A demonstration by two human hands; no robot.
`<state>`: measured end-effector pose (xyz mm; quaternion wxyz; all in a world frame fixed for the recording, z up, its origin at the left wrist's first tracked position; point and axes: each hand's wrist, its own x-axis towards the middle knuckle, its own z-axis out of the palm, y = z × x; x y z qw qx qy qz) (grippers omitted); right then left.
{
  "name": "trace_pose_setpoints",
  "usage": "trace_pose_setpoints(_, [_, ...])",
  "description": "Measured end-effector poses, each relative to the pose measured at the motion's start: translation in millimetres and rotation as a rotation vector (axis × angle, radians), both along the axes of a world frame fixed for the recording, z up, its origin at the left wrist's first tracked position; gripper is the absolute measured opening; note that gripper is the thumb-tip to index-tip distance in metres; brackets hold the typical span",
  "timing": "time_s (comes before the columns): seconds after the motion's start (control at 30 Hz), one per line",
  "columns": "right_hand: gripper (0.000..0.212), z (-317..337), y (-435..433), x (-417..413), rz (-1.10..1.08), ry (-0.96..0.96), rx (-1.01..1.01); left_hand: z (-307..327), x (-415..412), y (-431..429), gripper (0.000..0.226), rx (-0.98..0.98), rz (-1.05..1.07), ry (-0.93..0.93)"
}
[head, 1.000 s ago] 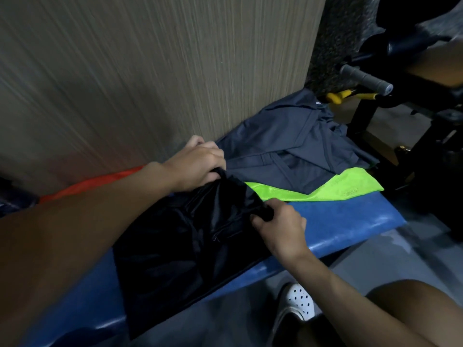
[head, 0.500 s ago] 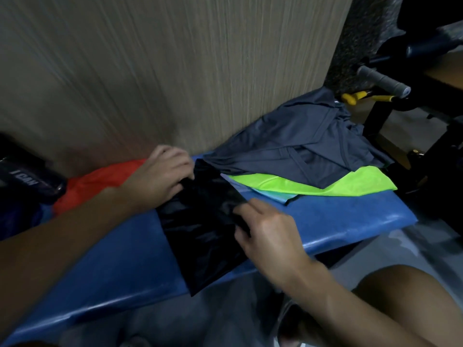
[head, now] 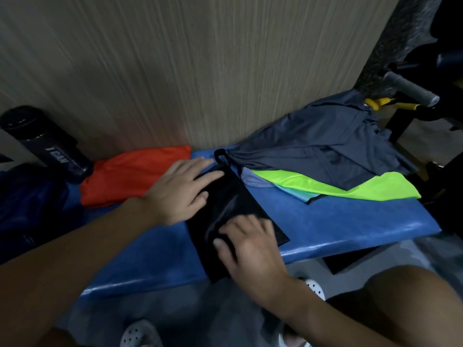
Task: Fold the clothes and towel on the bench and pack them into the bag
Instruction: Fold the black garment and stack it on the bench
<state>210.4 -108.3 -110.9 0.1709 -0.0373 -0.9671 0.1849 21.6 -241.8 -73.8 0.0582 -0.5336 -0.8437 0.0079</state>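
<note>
A black garment (head: 231,196) lies folded into a narrow strip across the blue bench (head: 350,221), its near end hanging over the front edge. My left hand (head: 175,196) rests flat on the strip's far left part with the fingers straight. My right hand (head: 250,249) presses on the near part, fingers spread over the fabric. A folded orange garment (head: 135,171) sits to the left against the wall. To the right lie a crumpled grey garment (head: 325,146) and, under it, a neon green one (head: 338,189). A dark blue bag (head: 30,196) is at the far left.
A black bottle (head: 45,144) stands behind the bag by the wood-grain wall. Gym equipment with a grey padded handle (head: 411,90) stands past the bench's right end. My knee and white clogs (head: 315,289) are below the bench's front edge.
The black garment went from a wide spread piece to a narrow folded strip. Both hands let go of its corners and now lie on top of it. The view swung left, showing bottle and bag.
</note>
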Motion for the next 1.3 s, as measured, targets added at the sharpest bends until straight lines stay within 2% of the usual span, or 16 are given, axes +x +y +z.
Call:
trace_pose_setpoints(0.1, [0.049, -4, 7, -3, -0.241, -0.125, 0.021, -14, 2, 13, 0.061, -0.146, 0.041, -0.065])
trace_pose_setpoints(0.2, [0.063, -19, 4, 0, -0.208, -0.292, 0.048, -30, 7, 10, 0.065, -0.175, 0.116, -0.115])
trace_pose_setpoints(0.37, [0.067, -21, 24, -5, -0.171, -0.367, 0.064, -35, 25, 6, 0.070, -0.158, 0.226, -0.128])
trace_pose_setpoints(0.47, [0.061, -7, 57, -14, -0.203, -0.419, -0.046, -32, 47, 12, 0.077, -0.152, 0.356, -0.191])
trace_pose_setpoints(0.53, [0.062, 0, 73, -16, -0.218, -0.388, -0.069, -29, 65, 14, 0.073, -0.187, 0.422, -0.222])
trace_pose_setpoints(0.67, [0.084, -7, 72, -13, -0.118, -0.332, 0.034, -17, 76, 21, 0.048, -0.016, 0.322, 0.125])
trace_pose_setpoints(0.73, [0.077, -16, 64, -11, -0.126, -0.302, 0.065, -17, 70, 28, 0.049, 0.044, 0.279, 0.115])
trace_pose_setpoints(0.83, [0.066, -26, 50, -7, -0.161, -0.301, 0.074, -32, 67, 33, 0.070, -0.039, 0.215, -0.080])
trace_pose_setpoints(0.9, [0.067, -34, 45, -3, -0.178, -0.327, 0.100, -48, 64, 24, 0.074, -0.097, 0.223, -0.139])
trace_pose_setpoints(1.07, [0.064, -44, 49, 1, -0.212, -0.327, 0.164, -57, 64, 14, 0.079, -0.081, 0.310, -0.180])
trace_pose_setpoints(1.2, [0.059, -34, 55, -8, -0.249, -0.258, 0.142, -50, 62, 18, 0.085, -0.122, 0.367, -0.109])
trace_pose_setpoints(1.3, [0.049, -21, 70, -22, -0.233, -0.104, 0.093, -37, 48, 25, 0.081, -0.073, 0.267, 0.005])
